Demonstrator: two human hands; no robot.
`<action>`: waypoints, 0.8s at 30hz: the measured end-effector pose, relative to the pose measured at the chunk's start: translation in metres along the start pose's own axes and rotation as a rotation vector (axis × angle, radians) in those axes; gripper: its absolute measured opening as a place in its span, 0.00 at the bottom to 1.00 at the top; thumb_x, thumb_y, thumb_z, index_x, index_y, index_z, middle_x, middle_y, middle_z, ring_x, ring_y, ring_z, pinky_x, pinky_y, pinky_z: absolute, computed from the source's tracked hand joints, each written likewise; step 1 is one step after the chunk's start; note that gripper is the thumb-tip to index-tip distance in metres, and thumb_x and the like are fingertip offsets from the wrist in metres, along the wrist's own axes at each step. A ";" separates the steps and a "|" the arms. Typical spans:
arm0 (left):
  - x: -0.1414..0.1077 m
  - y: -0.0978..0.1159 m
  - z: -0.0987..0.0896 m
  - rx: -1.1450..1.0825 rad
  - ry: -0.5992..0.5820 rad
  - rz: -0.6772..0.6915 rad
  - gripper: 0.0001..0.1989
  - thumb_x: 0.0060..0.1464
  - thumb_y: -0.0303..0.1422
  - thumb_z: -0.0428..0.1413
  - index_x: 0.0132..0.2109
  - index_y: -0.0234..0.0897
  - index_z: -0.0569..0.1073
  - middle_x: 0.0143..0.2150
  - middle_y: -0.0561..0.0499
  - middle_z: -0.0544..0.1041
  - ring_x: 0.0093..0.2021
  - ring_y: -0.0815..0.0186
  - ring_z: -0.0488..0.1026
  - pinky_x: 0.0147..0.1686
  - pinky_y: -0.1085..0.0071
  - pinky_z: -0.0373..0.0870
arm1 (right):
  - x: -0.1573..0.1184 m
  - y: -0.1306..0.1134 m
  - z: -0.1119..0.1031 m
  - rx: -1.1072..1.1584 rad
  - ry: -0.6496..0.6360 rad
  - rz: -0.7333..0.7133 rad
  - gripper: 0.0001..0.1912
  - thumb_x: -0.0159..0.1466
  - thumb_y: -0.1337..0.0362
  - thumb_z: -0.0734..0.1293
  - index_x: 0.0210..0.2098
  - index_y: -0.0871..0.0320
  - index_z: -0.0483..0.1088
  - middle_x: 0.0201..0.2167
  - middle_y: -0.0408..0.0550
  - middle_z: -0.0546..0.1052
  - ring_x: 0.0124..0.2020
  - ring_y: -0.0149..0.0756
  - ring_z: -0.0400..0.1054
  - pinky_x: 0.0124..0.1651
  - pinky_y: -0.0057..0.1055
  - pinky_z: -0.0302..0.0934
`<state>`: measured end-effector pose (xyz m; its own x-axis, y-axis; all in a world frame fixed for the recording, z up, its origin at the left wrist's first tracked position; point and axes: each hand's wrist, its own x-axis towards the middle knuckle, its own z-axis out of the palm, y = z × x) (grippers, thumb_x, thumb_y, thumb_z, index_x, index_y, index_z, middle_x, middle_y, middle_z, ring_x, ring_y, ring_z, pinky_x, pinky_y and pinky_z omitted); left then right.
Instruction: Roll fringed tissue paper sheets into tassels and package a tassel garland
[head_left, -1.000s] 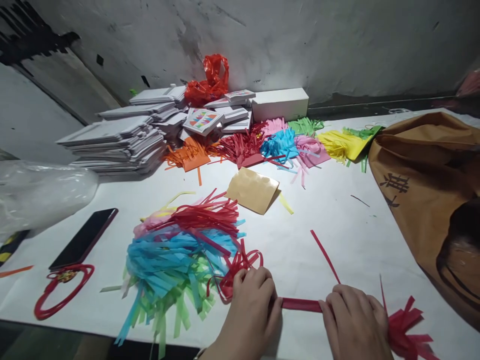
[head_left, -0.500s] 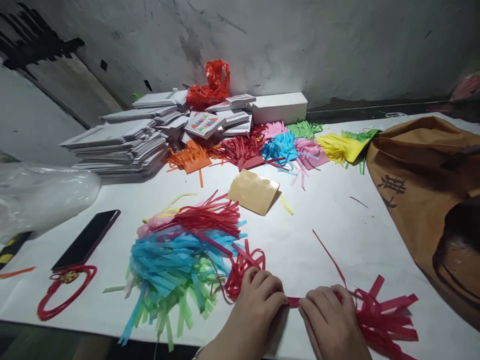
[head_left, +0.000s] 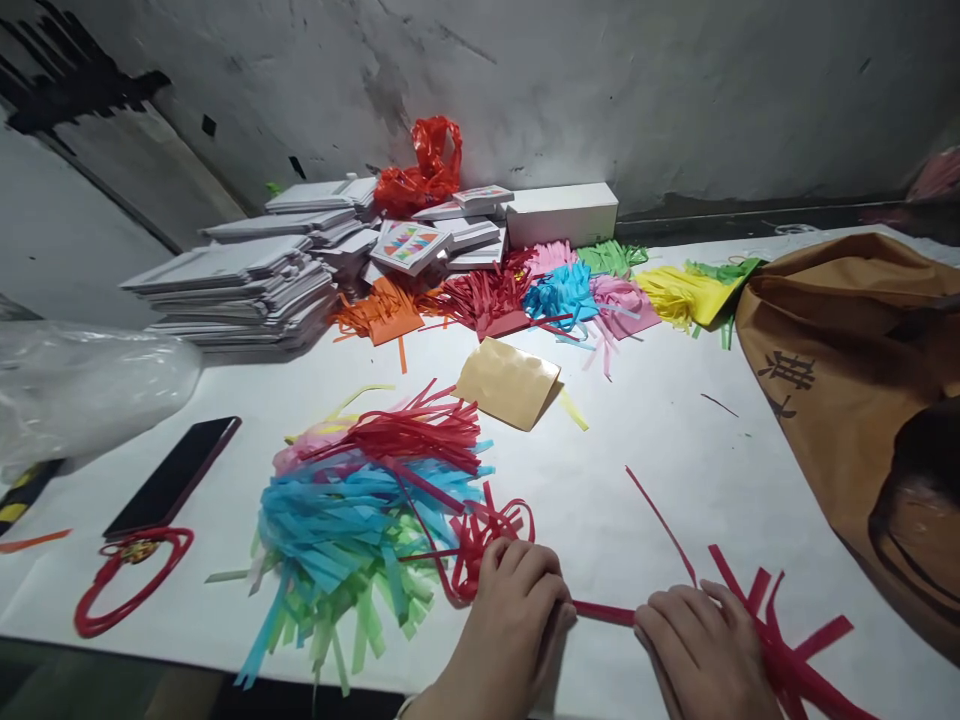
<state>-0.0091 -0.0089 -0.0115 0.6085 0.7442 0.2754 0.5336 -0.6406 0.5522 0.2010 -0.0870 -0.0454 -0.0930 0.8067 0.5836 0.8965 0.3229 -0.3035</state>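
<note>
A red tissue paper tassel lies across the near part of the white table, its narrow middle [head_left: 604,612] stretched between my hands. My left hand [head_left: 517,600] is closed on its left part, where looped red strips [head_left: 469,560] bunch up beyond the fingers. Curled around the right part is my right hand [head_left: 705,640], and loose red strips [head_left: 799,660] fan out past it. A thin red strip [head_left: 660,525] sticks up above the right hand. Left of my left hand rests a pile of cut tassels, with red [head_left: 420,440], blue [head_left: 330,520] and green [head_left: 367,610] fringes.
A tan folded paper sheet [head_left: 510,382] lies mid-table. Behind it run colourful fringed tassels [head_left: 559,295], stacked white cards [head_left: 240,290], a white box [head_left: 562,213] and a red plastic bag [head_left: 424,170]. At left are a phone [head_left: 176,475] and red cord [head_left: 135,590]; at right, brown cloth [head_left: 840,400].
My right hand has moved right, away from my left hand, so more of the red twisted middle shows between them. The strips past the right hand shifted too.
</note>
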 end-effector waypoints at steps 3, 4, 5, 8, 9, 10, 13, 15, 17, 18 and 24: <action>0.003 0.007 -0.001 0.024 -0.021 -0.062 0.08 0.62 0.23 0.50 0.36 0.37 0.70 0.40 0.48 0.74 0.41 0.59 0.68 0.48 0.54 0.60 | -0.003 0.003 -0.003 -0.072 -0.038 0.035 0.12 0.73 0.70 0.57 0.40 0.54 0.71 0.37 0.46 0.78 0.41 0.41 0.70 0.58 0.49 0.51; 0.004 0.009 -0.001 0.043 -0.025 -0.083 0.08 0.61 0.23 0.50 0.35 0.37 0.70 0.40 0.47 0.74 0.40 0.58 0.68 0.48 0.53 0.60 | -0.003 0.003 -0.003 -0.095 -0.051 0.044 0.12 0.73 0.70 0.57 0.39 0.54 0.71 0.37 0.46 0.77 0.41 0.41 0.70 0.58 0.49 0.51; 0.005 0.011 0.000 0.064 -0.032 -0.104 0.07 0.60 0.23 0.50 0.35 0.37 0.70 0.40 0.47 0.74 0.40 0.57 0.68 0.47 0.52 0.60 | -0.002 0.003 -0.003 -0.112 -0.063 0.058 0.12 0.72 0.70 0.57 0.38 0.54 0.70 0.37 0.47 0.77 0.41 0.42 0.70 0.57 0.49 0.51; 0.010 0.014 0.002 0.130 -0.068 -0.149 0.05 0.57 0.24 0.52 0.34 0.37 0.71 0.39 0.46 0.73 0.40 0.55 0.68 0.47 0.49 0.60 | 0.004 0.002 -0.003 -0.130 -0.119 0.123 0.12 0.71 0.69 0.57 0.34 0.54 0.68 0.33 0.45 0.74 0.38 0.42 0.67 0.54 0.48 0.53; 0.012 0.015 0.003 0.154 -0.078 -0.156 0.05 0.56 0.24 0.52 0.34 0.36 0.71 0.39 0.46 0.73 0.40 0.55 0.68 0.47 0.48 0.60 | 0.006 0.002 -0.004 -0.129 -0.145 0.138 0.12 0.71 0.69 0.57 0.33 0.54 0.68 0.31 0.45 0.72 0.36 0.41 0.66 0.52 0.48 0.53; 0.013 0.015 0.004 0.178 -0.088 -0.160 0.04 0.56 0.25 0.53 0.34 0.36 0.71 0.39 0.46 0.73 0.40 0.54 0.68 0.47 0.47 0.60 | 0.009 0.003 -0.005 -0.127 -0.171 0.142 0.12 0.70 0.69 0.57 0.31 0.54 0.67 0.30 0.44 0.71 0.35 0.41 0.65 0.50 0.46 0.53; 0.016 0.013 0.004 0.236 -0.123 -0.156 0.04 0.55 0.24 0.54 0.34 0.37 0.71 0.37 0.48 0.74 0.39 0.55 0.68 0.47 0.48 0.61 | 0.014 0.006 -0.006 -0.121 -0.200 0.142 0.12 0.69 0.69 0.58 0.29 0.54 0.66 0.28 0.43 0.70 0.32 0.40 0.63 0.44 0.43 0.52; 0.015 0.010 0.003 0.246 -0.128 -0.109 0.06 0.55 0.22 0.55 0.35 0.38 0.71 0.38 0.49 0.75 0.40 0.56 0.69 0.49 0.48 0.61 | 0.016 0.009 -0.005 -0.116 -0.199 0.134 0.11 0.67 0.69 0.60 0.29 0.53 0.66 0.27 0.43 0.70 0.31 0.40 0.63 0.41 0.42 0.50; 0.013 0.005 0.001 0.245 -0.109 0.003 0.08 0.54 0.20 0.56 0.36 0.39 0.71 0.40 0.51 0.76 0.41 0.59 0.69 0.54 0.49 0.59 | 0.017 0.012 -0.003 -0.128 -0.194 0.115 0.10 0.65 0.70 0.61 0.28 0.53 0.65 0.27 0.42 0.70 0.30 0.40 0.63 0.40 0.41 0.48; 0.012 0.003 0.000 0.250 -0.099 0.069 0.09 0.55 0.20 0.56 0.37 0.39 0.72 0.40 0.52 0.76 0.41 0.60 0.70 0.56 0.49 0.57 | 0.018 0.013 -0.002 -0.141 -0.194 0.103 0.10 0.65 0.70 0.61 0.27 0.53 0.65 0.27 0.42 0.70 0.30 0.40 0.63 0.39 0.40 0.47; 0.008 -0.004 0.002 0.439 -0.091 0.356 0.07 0.57 0.24 0.62 0.33 0.40 0.73 0.32 0.55 0.74 0.38 0.62 0.68 0.66 0.47 0.43 | 0.022 0.018 0.002 -0.199 -0.195 0.070 0.12 0.61 0.72 0.62 0.24 0.53 0.65 0.25 0.44 0.70 0.28 0.41 0.65 0.37 0.40 0.45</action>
<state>-0.0052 -0.0008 -0.0128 0.8333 0.4611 0.3050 0.4683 -0.8819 0.0539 0.2140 -0.0623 -0.0396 -0.0925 0.9097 0.4049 0.9692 0.1755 -0.1730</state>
